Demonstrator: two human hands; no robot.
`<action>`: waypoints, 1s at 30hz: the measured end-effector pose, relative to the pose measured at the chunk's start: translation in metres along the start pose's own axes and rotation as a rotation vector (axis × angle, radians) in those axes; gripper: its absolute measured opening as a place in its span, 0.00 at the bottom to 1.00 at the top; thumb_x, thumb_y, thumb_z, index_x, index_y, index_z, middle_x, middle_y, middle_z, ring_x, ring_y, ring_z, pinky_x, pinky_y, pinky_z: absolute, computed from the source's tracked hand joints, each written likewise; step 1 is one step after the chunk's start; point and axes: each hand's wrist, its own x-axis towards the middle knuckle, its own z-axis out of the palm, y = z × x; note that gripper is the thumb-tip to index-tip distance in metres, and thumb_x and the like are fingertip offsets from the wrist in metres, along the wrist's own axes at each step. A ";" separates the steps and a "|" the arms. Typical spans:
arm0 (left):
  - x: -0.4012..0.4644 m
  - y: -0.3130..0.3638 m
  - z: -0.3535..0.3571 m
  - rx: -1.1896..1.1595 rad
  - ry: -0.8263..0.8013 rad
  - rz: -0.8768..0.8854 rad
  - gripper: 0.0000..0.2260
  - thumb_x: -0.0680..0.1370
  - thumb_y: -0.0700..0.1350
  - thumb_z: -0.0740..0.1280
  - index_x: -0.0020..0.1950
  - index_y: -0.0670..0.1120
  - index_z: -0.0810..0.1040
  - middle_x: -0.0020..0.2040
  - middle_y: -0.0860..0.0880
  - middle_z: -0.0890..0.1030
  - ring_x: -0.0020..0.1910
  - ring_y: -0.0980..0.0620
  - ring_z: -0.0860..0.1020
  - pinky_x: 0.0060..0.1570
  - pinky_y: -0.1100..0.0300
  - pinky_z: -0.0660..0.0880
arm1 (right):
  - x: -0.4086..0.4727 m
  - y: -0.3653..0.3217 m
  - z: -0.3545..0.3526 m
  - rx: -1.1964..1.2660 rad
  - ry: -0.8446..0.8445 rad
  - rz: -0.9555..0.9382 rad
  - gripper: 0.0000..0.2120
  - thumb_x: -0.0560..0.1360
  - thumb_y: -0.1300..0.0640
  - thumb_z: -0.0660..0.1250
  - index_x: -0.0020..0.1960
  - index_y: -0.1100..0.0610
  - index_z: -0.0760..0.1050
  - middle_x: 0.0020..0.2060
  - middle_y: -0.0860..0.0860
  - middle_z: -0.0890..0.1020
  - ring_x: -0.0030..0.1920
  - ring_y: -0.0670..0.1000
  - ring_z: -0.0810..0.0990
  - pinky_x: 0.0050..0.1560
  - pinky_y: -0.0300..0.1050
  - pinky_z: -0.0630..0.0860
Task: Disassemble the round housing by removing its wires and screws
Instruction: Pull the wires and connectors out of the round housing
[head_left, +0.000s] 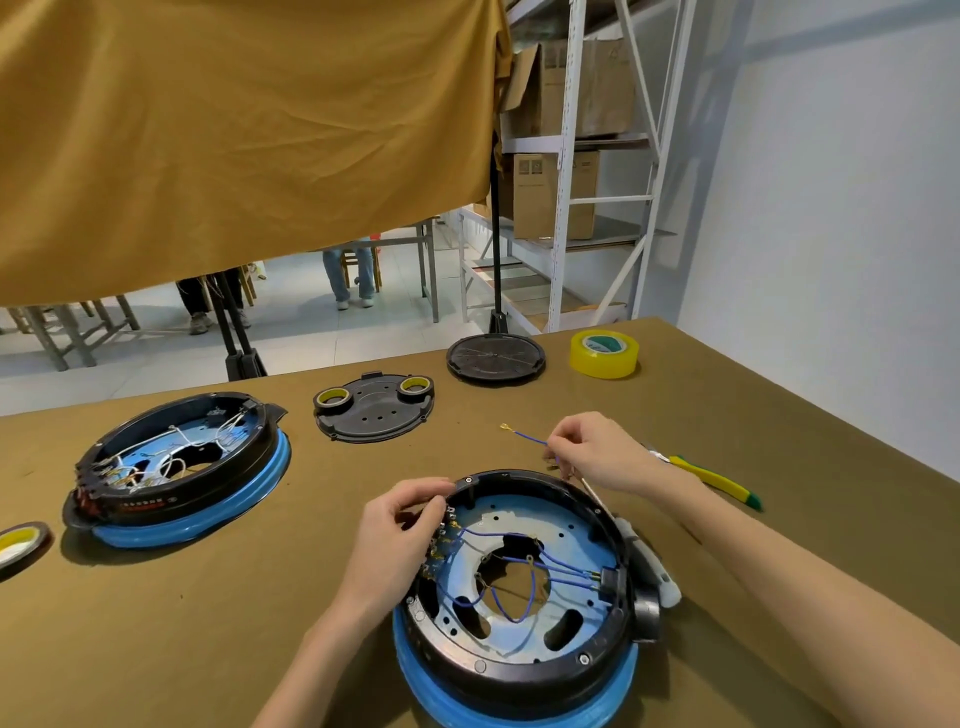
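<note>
While the round housing (519, 587) sits near the table's (208, 623) front edge, the left hand (400, 540) pinches its rim and the right hand (597, 457) pinches a freed blue wire (530, 439). Wire removal seems underway; next, probably set it aside. Shelving (571, 156) stands behind.

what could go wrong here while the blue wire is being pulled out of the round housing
The right hand pinches a loose blue wire; laid down carelessly, it could tangle with the blue wires inside the housing. The left hand grips the rim by the terminals, which might bend. The screwdriver leaning there might roll.
</note>
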 end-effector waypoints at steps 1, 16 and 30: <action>0.000 -0.003 -0.001 -0.051 0.006 -0.015 0.11 0.83 0.39 0.67 0.55 0.53 0.87 0.53 0.58 0.87 0.54 0.57 0.84 0.52 0.61 0.81 | 0.007 0.008 0.001 -0.121 0.038 0.011 0.12 0.83 0.56 0.62 0.48 0.57 0.82 0.37 0.49 0.84 0.37 0.45 0.81 0.40 0.38 0.77; -0.006 -0.020 -0.003 -0.160 0.011 -0.022 0.15 0.84 0.35 0.64 0.58 0.50 0.87 0.57 0.58 0.87 0.59 0.60 0.83 0.58 0.61 0.79 | 0.038 0.072 0.007 -0.705 0.280 -0.024 0.13 0.81 0.55 0.62 0.61 0.48 0.81 0.56 0.52 0.81 0.58 0.56 0.75 0.56 0.50 0.69; -0.010 -0.019 -0.004 -0.142 0.008 -0.020 0.15 0.84 0.36 0.62 0.60 0.49 0.86 0.58 0.57 0.86 0.61 0.57 0.82 0.59 0.58 0.79 | 0.026 0.051 0.007 -0.663 0.231 0.009 0.10 0.80 0.56 0.65 0.57 0.52 0.83 0.54 0.52 0.84 0.56 0.56 0.78 0.58 0.50 0.75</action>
